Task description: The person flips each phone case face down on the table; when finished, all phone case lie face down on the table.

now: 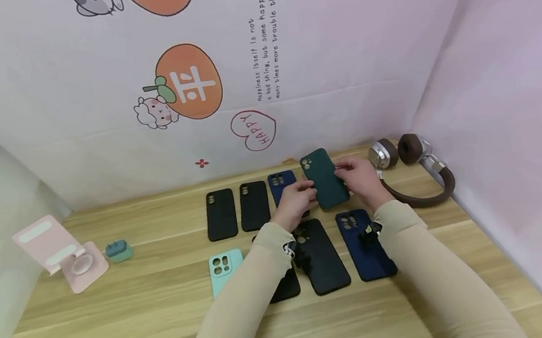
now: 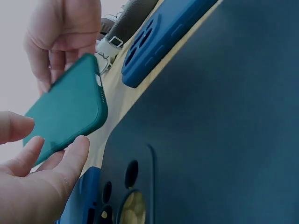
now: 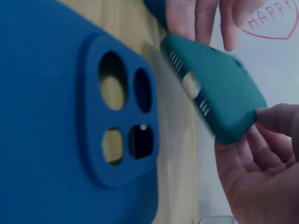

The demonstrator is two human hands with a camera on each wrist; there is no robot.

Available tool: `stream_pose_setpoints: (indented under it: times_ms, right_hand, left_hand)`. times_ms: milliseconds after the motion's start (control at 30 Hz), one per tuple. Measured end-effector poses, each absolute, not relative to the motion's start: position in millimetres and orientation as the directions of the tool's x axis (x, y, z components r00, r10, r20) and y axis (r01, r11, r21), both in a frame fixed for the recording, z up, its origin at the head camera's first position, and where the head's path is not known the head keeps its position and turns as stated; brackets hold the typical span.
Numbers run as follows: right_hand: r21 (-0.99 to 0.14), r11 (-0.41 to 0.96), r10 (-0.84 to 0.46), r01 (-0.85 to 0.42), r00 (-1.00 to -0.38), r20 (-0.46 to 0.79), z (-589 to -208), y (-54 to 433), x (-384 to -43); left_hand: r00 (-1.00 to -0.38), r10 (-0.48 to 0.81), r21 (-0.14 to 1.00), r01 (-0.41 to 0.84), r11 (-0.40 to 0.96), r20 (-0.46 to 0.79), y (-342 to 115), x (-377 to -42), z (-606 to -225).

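Observation:
Above the back of the table, both hands are at a dark green phone case [image 1: 326, 180], tilted with its camera cutouts at the upper left. My right hand [image 1: 361, 178] pinches its right edge between thumb and fingers, as the right wrist view shows beside the case [image 3: 219, 88]. At the opposite edge is my left hand [image 1: 297, 201], its fingertips touching the rim and its thumb spread apart in the left wrist view. A blue phone case [image 1: 279, 182] lies partly hidden behind the left hand. Below the hands lie a black phone case [image 1: 324, 259] and another blue phone case [image 1: 360, 246].
Two black phone cases, one outer [image 1: 221, 216] and one inner [image 1: 254, 207], lie left of the hands. A mint case [image 1: 223, 268] sits partly under the left sleeve. Headphones [image 1: 426, 200] stand at right; a pink stand [image 1: 53, 246] and a plug adapter [image 1: 119, 251] at left.

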State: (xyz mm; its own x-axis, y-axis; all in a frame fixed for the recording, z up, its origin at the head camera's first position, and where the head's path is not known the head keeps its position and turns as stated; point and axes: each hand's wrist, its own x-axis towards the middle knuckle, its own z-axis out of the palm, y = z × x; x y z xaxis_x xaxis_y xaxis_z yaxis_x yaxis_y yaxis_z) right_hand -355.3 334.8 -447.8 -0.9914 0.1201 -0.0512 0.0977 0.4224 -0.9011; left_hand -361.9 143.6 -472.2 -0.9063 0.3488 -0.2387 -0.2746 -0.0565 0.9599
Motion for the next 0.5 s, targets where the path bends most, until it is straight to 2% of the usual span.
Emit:
stream_pose_setpoints:
  times_ms: [200, 367, 500]
  right_hand:
    - [-0.862, 0.478, 0.166, 0.167, -0.981, -0.098, -455.8, 342.6, -348.8]
    - [-0.848, 0.503, 0.185, 0.168, -0.979, -0.084, -456.1, 341.2, -347.4]
    - [-0.843, 0.509, 0.164, 0.173, -0.981, -0.102, -454.8, 347.1, -344.9]
  left_hand:
    - [-0.886, 0.377, 0.949, -0.31, -0.049, -0.27, 154.3, -357.1, -472.5]
    - [-0.873, 0.413, 0.937, -0.331, -0.108, -0.261, 155.8, -359.2, -472.5]
    - [-0.858, 0.455, 0.947, -0.309, -0.085, -0.239, 149.1, -360.2, -470.3]
